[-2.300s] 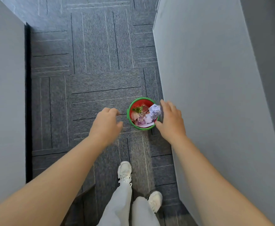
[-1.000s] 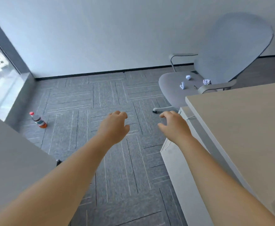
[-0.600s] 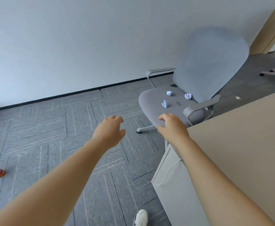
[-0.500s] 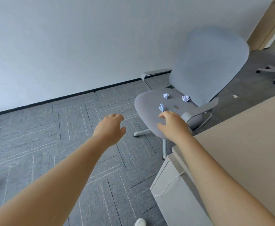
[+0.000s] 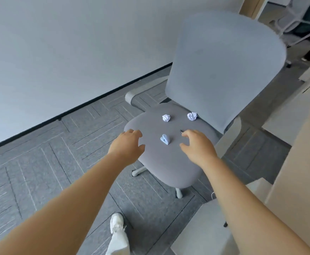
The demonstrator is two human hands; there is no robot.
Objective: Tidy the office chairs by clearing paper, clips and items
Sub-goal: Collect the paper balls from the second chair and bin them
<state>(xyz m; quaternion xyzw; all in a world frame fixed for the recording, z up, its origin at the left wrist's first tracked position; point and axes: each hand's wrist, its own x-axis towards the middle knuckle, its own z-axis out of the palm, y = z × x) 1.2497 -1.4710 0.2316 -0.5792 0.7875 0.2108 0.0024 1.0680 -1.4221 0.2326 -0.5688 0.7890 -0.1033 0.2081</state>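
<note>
A grey office chair [image 5: 161, 162] with a pale blue back stands in front of me. On its seat lie two crumpled paper balls, one [image 5: 166, 118] at the middle and one [image 5: 192, 116] near the backrest, a light blue clip [image 5: 164, 139], and a small dark item [image 5: 181, 131]. My left hand [image 5: 127, 146] hovers over the seat's left edge, fingers apart, holding nothing. My right hand [image 5: 196, 146] hangs over the seat's right side, fingers spread, its fingertips right beside the small dark item and just right of the clip.
A beige desk [image 5: 301, 172] and a grey cabinet [image 5: 202, 227] stand close on the right. A white wall with a dark skirting runs behind the chair. Another chair's white frame [image 5: 295, 17] shows at the top right. Grey carpet tiles cover the floor.
I have turned away from the red-and-green bin and come up to the chair. Both hands, empty throughout, now hang over the seat instead of in front of it.
</note>
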